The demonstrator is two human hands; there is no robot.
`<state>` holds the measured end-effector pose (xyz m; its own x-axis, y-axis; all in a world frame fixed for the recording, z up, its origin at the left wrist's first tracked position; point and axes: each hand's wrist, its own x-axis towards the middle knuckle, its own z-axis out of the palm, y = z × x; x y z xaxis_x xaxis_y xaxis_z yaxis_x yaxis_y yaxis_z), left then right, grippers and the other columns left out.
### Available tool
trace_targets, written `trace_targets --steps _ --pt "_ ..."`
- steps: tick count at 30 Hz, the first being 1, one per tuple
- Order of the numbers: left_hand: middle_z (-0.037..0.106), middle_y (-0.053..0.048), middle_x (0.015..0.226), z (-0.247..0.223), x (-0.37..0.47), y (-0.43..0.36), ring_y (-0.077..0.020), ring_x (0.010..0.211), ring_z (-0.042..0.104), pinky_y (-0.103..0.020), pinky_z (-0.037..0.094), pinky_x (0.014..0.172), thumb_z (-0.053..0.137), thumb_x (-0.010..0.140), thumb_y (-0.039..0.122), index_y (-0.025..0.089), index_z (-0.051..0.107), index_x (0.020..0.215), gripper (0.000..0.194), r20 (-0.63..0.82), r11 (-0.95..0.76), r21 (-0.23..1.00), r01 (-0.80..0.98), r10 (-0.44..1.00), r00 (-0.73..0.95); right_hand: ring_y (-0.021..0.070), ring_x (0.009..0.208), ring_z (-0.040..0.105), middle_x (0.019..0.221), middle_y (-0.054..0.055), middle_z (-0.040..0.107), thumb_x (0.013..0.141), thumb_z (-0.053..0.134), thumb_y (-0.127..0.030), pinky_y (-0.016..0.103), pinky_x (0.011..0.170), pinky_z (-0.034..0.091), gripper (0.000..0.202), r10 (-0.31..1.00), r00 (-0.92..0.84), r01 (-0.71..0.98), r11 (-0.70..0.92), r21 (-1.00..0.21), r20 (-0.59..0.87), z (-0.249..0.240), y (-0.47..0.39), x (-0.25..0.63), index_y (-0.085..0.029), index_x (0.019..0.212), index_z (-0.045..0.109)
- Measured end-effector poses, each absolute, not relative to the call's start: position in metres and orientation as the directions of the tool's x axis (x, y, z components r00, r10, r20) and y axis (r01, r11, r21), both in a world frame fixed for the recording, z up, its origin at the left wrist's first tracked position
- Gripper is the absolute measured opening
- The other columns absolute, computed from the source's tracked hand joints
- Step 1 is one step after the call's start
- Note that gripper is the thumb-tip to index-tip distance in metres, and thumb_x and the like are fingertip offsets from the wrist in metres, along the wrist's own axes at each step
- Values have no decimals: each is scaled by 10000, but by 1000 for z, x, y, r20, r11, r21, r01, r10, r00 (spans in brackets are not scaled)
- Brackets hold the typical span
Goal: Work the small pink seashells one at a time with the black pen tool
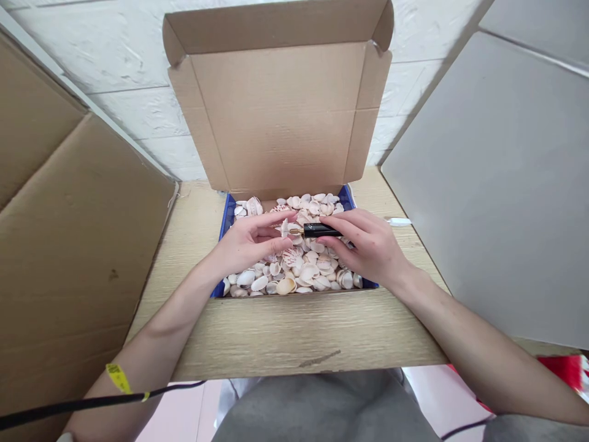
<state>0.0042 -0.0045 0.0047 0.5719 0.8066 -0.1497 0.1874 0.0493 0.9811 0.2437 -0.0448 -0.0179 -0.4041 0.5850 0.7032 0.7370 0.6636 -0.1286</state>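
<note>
Over an open blue-edged cardboard box (276, 123) full of seashells (309, 272), both hands are raised close together. My left hand (251, 242) pinches a small whitish shell (284, 228) between thumb and fingers, turned edge-on to me. In my right hand (368, 242) is a slim black mini drill (317, 229) with a brass-coloured chuck, held level and pointing left. Its tip meets the shell or ends right at it; I cannot tell whether it has gone through. Larger shells with reddish stripes (292, 258) lie among the pale ones beneath.
The box stands on a light wooden table (294, 331), its lid upright against a white brick wall (124, 55). Cardboard (69, 245) flanks the left, a grey panel (501, 172) the right. A white connector (399, 221) lies right of the box. A black cable (92, 402) crosses lower left.
</note>
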Motion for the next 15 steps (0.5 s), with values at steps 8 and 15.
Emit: trace_targets --steps 8,15 --pt "614 -103 1272 7 5 -5 -154 788 662 -213 564 532 754 749 377 223 595 1281 576 -121 6 978 208 830 545 189 785 647 902 84 710 890 608 -306 315 675 533 227 585 -402 741 660 -125 705 -18 -45 243 -163 1065 623" --pt "689 -67 975 9 7 -5 -152 745 672 -192 546 526 735 772 376 181 629 1117 411 -104 -15 979 202 820 563 185 789 653 908 76 712 895 600 -312 311 673 532 229 599 -412 740 659 -130 686 -19 -47 242 -183 1083 624"
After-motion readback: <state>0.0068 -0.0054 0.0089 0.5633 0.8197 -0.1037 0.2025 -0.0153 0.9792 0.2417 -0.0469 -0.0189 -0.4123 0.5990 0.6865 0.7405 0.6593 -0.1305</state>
